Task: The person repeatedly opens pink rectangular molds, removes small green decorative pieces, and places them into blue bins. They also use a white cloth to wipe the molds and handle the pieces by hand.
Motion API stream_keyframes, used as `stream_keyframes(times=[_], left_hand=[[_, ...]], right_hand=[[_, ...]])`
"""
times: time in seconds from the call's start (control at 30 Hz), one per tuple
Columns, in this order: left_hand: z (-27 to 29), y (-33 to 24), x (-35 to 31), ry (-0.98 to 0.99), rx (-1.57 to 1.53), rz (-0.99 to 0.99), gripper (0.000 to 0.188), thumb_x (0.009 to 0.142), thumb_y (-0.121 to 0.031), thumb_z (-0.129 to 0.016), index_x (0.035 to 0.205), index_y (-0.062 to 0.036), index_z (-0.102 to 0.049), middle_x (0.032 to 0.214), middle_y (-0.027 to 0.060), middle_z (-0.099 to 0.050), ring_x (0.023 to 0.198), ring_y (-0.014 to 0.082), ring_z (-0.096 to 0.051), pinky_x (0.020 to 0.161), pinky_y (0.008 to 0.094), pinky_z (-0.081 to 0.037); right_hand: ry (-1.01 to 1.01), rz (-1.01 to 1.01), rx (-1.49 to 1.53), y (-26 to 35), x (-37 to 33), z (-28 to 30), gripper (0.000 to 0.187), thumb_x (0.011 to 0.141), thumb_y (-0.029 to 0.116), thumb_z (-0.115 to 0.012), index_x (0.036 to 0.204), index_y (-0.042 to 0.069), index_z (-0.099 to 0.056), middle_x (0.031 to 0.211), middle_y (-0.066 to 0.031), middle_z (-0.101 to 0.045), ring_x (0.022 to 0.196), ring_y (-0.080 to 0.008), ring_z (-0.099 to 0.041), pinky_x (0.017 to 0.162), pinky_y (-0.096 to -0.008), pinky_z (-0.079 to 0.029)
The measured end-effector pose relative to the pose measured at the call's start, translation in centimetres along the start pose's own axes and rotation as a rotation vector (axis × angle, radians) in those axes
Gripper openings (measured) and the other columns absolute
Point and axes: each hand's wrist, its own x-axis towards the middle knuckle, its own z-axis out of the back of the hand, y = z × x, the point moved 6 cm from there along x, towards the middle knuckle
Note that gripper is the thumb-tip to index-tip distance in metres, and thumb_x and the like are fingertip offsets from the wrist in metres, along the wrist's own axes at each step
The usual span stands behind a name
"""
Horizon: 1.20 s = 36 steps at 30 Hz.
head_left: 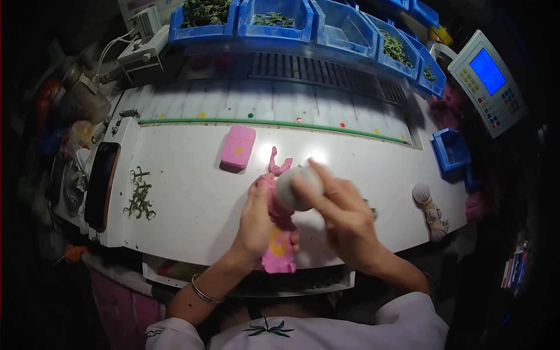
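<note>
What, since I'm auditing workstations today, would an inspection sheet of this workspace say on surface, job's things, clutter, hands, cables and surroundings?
Surface: white bench, specked; pink block on it.
Job's things: pink piece with yellow patch; rounded pale object, blurred.
Clutter: small green-and-white pieces, phone at left; tied cloth pouch at right.
Hands: left hand holds the pink piece; right hand grips the pale object.
Cables: white cable, upper left.
Surroundings: blue bins, some holding green pieces; control panel, screen lit.

Held piece (280, 252) – pink w/ yel. patch; ball (285, 189) – lt. grey; bins (274, 33) blue.
</note>
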Motion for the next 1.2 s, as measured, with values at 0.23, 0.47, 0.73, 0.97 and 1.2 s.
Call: stream_keyframes(times=[0.23, 0.47, 0.73, 0.97, 1.2], left_hand=[[0.4, -1.0, -0.8, 0.087, 0.100, -0.322, 0.041, 0.100, -0.034, -0.030, 0.129, -0.0056, -0.028, 0.090, 0.0148, -0.056, 0.052, 0.0179, -0.055, 0.047, 0.0279, -0.049], [0.5, -3.9, -1.7, -0.116, 0.187, -0.806, 0.042, 0.099, -0.032, -0.038, 0.124, 0.0023, -0.037, 0.100, 0.0165, -0.060, 0.087, 0.0159, -0.060, 0.074, 0.0259, -0.049], [4.7, -5.0, -2.9, -0.384, 0.785, -0.915, 0.043, 0.096, -0.037, -0.045, 0.116, 0.0015, -0.046, 0.095, 0.0096, -0.055, 0.077, 0.0164, -0.058, 0.071, 0.0283, -0.050], [6.2, -6.3, -5.1, -0.710, 1.583, -1.032, 0.030, 0.079, -0.005, -0.066, 0.108, -0.0002, -0.057, 0.109, 0.0121, -0.051, 0.102, 0.0256, -0.050, 0.081, 0.0323, -0.047], [1.5, -5.5, -2.0, -0.361, 1.116, -0.911, 0.030, 0.083, 0.001, -0.059, 0.113, 0.0023, -0.056, 0.108, 0.0139, -0.053, 0.078, 0.0188, -0.058, 0.064, 0.0302, -0.049]], right_hand=[[0.177, -0.368, 0.546, -1.4, 0.1, 0.3, 0.075, 0.067, -0.021, -0.051, 0.132, 0.017, -0.048, 0.128, -0.0185, -0.050, 0.099, -0.0313, -0.061, 0.082, -0.0315, -0.052], [0.085, -0.019, 0.124, 2.7, -2.2, -1.8, 0.066, 0.067, -0.007, -0.056, 0.131, 0.007, -0.049, 0.127, -0.0262, -0.046, 0.084, -0.0292, -0.057, 0.077, -0.0350, -0.045], [0.173, -0.282, 0.078, -1.0, -2.7, -0.7, 0.073, 0.065, -0.003, -0.062, 0.135, 0.010, -0.044, 0.129, -0.0272, -0.043, 0.094, -0.0387, -0.055, 0.087, -0.0393, -0.044], [-0.130, -0.160, -0.269, -2.9, -1.5, -1.1, 0.059, 0.071, -0.003, -0.062, 0.128, 0.008, -0.051, 0.117, -0.0205, -0.053, 0.091, -0.0314, -0.054, 0.080, -0.0378, -0.046], [0.023, -0.502, 0.053, -5.5, 4.7, -7.5, 0.024, 0.084, 0.011, -0.060, 0.104, 0.001, -0.051, 0.096, -0.0196, -0.051, 0.073, -0.0362, -0.059, 0.063, -0.0414, -0.049]])
